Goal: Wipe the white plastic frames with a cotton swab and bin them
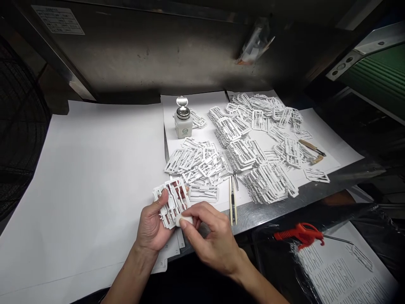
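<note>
My left hand point(150, 226) holds a couple of white plastic part frames point(175, 192), thumb on top and fingers behind. Slim parts run across their openings. My right hand point(213, 234) pinches a small white pad point(179, 220) between thumb and fingers, pressed to the frames' lower right corner. Just beyond my hands lies a loose heap of similar frames point(209, 162), with a single frame point(205, 193) at its near edge. Neat stacks of frames point(267, 183) stand to the right.
A pump bottle point(183, 124) with its metal lid up stands behind the heap. Tweezers point(233, 200) lie near the table edge, and a wooden-handled tool point(311, 147) lies right. A red air blow gun point(300, 234) rests lower right. White paper point(104, 169) covers the left.
</note>
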Available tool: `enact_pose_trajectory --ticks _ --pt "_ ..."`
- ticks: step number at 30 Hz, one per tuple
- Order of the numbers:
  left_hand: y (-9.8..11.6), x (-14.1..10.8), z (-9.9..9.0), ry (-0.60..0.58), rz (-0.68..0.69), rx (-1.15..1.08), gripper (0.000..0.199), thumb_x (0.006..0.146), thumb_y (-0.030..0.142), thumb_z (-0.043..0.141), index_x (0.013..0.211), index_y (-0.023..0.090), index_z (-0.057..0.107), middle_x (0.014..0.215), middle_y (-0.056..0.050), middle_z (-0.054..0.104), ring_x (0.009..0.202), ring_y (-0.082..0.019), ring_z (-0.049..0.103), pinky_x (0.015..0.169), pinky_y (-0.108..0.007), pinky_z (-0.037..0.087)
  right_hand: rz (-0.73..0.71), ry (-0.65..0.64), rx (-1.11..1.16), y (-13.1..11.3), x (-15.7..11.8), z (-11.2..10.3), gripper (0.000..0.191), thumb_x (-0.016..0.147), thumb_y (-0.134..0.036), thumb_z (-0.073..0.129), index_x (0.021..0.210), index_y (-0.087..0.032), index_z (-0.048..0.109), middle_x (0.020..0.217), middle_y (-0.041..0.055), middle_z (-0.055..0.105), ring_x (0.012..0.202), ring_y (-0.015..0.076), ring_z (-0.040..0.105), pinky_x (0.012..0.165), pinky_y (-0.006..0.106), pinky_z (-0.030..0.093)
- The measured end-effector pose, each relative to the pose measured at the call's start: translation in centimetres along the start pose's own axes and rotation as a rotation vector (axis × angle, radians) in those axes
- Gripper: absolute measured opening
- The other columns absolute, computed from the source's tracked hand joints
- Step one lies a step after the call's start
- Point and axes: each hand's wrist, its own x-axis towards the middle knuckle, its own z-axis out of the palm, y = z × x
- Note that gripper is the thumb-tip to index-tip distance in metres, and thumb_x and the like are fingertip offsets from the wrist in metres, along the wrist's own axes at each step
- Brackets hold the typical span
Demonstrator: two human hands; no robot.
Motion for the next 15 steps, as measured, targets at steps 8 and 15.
enact_pose_trajectory --ticks 8,15 --pt "0.2 -0.4 0.2 0.041 0.033 -0.012 0.025 0.078 0.016 0.052 0.098 0.006 0.064 0.095 -0.016 0.065 0.088 -0.028 0.062 0.076 -0.038 0.055 0.185 -0.028 0.015 0.4 -0.6 -1.0 0.008 0.080 -0.021 0.055 0.081 -0.016 0.061 0.071 0.0004 0.055 0.062 0.0095 0.049 0.057 0.023 0.041" --pt "0.6 -0.2 -0.2 -0.016 -0.015 -0.029 0.033 0.081 0.025 0.049 0.102 0.003 0.061 0.093 -0.017 0.062 0.084 -0.024 0.060 0.074 -0.036 0.054 0.323 0.015 0.085 1.4 -0.7 -2.4 0.010 0.080 -0.024 0.055 0.078 -0.017 0.062 0.073 0.0007 0.058 0.064 0.0101 0.049 0.060 0.023 0.041"
